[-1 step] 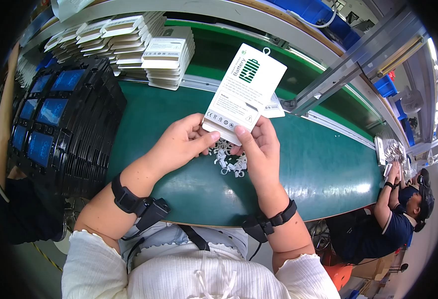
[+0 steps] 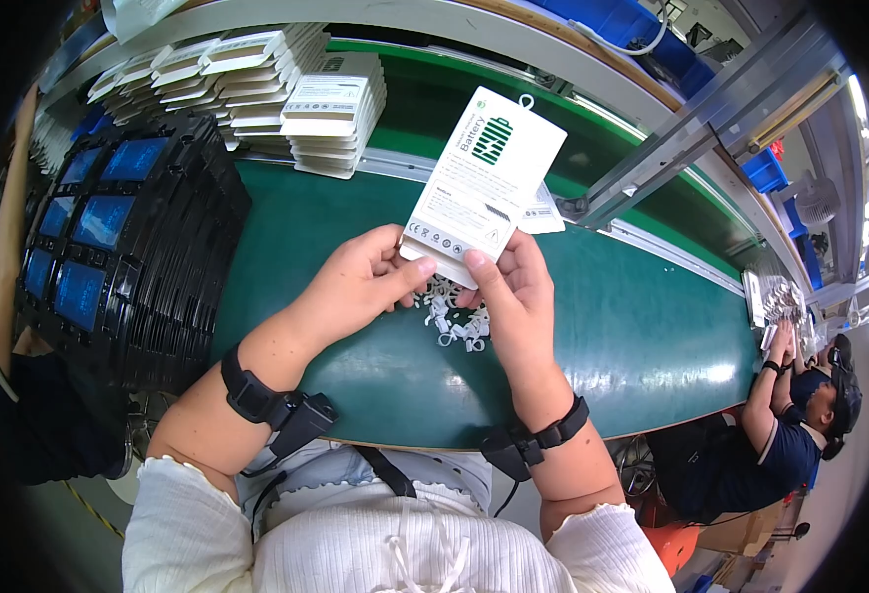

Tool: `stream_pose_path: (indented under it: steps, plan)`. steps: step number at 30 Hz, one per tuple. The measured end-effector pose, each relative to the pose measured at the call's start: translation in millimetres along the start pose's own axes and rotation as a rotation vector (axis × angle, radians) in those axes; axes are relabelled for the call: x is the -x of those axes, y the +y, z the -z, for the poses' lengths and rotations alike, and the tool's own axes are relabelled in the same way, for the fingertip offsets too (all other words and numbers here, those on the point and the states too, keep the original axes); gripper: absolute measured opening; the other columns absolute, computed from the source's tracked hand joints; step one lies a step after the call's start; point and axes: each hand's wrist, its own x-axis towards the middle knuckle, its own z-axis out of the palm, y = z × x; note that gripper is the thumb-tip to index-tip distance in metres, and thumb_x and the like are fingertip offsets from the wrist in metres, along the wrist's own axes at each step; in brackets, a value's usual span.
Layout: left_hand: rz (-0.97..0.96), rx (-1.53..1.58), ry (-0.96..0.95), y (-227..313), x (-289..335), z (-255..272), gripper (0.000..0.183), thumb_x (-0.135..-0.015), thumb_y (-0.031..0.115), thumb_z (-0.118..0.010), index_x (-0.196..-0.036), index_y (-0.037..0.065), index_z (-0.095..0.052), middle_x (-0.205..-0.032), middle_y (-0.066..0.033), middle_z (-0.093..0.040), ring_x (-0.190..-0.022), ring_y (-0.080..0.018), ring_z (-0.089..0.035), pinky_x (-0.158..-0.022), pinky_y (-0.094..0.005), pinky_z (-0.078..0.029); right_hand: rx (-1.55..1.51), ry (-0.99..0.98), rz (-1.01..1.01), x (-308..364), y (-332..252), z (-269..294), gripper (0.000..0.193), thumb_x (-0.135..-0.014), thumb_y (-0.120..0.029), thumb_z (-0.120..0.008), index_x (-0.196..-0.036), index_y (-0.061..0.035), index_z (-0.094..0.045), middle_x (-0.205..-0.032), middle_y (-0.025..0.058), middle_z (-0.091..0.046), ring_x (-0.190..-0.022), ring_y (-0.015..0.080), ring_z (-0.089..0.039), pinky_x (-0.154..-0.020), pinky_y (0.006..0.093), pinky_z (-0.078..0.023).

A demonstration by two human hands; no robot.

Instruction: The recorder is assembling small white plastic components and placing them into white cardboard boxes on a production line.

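Note:
A flat white battery box (image 2: 489, 168) with green and black print is held up in front of me, tilted, its near end flap (image 2: 439, 260) out. My left hand (image 2: 380, 272) pinches its lower left corner between thumb and fingers. Around the lower right edge my right hand (image 2: 513, 287) is closed, its thumb on the printed face. Small white plastic pieces (image 2: 444, 321) lie in a loose pile on the green table (image 2: 326, 376) below the box. Behind the box, another white box (image 2: 545, 212) lies partly covered.
Black trays (image 2: 148, 267) with blue-faced units on top stand stacked at the left. Several piles of flat white boxes (image 2: 331, 109) rest at the back left. A metal post (image 2: 671, 148) rises at the back right. Co-workers (image 2: 750, 455) sit at the right; another person's arm (image 2: 9, 237) shows far left.
The box has shifted very slightly to the left in my hands. Both hands keep the same grip on it.

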Motion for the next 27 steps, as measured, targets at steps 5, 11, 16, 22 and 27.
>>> stream_pose_path:
  steps: [5, 11, 16, 22, 27]
  plan:
    - [-0.032, 0.054, 0.022, -4, -2, 2, 0.026, -0.093, 0.027, -0.053, -0.098, 0.002, -0.056, -0.077, -0.0026, -0.059, -0.065, -0.0069, -0.054, -0.055, -0.02, -0.044, 0.046, -0.063, -0.025, 1, 1, 2, 0.029, -0.089, -0.011, -0.057, -0.112, 0.0025, -0.045, -0.094, 0.0095, -0.062, -0.076, 0.0087, -0.057, -0.058, 0.0207, -0.045]
    - [-0.078, 0.097, 0.031, -2, -2, 5, 0.026, -0.094, 0.027, -0.051, -0.096, 0.002, -0.056, -0.077, -0.0027, -0.059, -0.065, -0.0069, -0.054, -0.056, -0.0198, -0.043, 0.059, -0.08, -0.031, 1, -1, 1, 0.031, -0.088, -0.012, -0.059, -0.111, 0.0037, -0.045, -0.09, 0.0086, -0.061, -0.073, 0.0077, -0.055, -0.057, 0.0208, -0.045]
    - [-0.096, 0.147, 0.043, -2, -2, 7, 0.025, -0.094, 0.027, -0.051, -0.095, 0.002, -0.055, -0.078, -0.0022, -0.059, -0.065, -0.0064, -0.054, -0.056, -0.0196, -0.043, 0.124, -0.107, -0.057, 1, 5, 2, 0.034, -0.087, -0.014, -0.061, -0.111, 0.0044, -0.046, -0.079, 0.0053, -0.059, -0.065, 0.0067, -0.053, -0.056, 0.0202, -0.043]
    - [-0.146, 0.145, 0.163, 3, 1, 9, 0.025, -0.094, 0.027, -0.05, -0.097, 0.002, -0.054, -0.078, -0.0021, -0.059, -0.063, -0.0056, -0.053, -0.055, -0.0192, -0.043, 0.268, -0.199, -0.07, 1, 7, 2, 0.032, -0.086, -0.013, -0.062, -0.111, 0.0035, -0.05, -0.079, 0.0042, -0.059, -0.065, 0.0073, -0.052, -0.058, 0.0208, -0.043]
    - [-0.311, 0.181, 0.5, 3, -1, 12, 0.025, -0.094, 0.026, -0.049, -0.1, 0.003, -0.055, -0.078, -0.002, -0.06, -0.064, -0.0051, -0.054, -0.054, -0.0189, -0.042, 0.458, -0.25, 0.012, 4, 3, 0, 0.026, -0.084, -0.013, -0.065, -0.103, 0.0025, -0.056, -0.071, 0.0017, -0.058, -0.061, 0.006, -0.051, -0.057, 0.0207, -0.043]
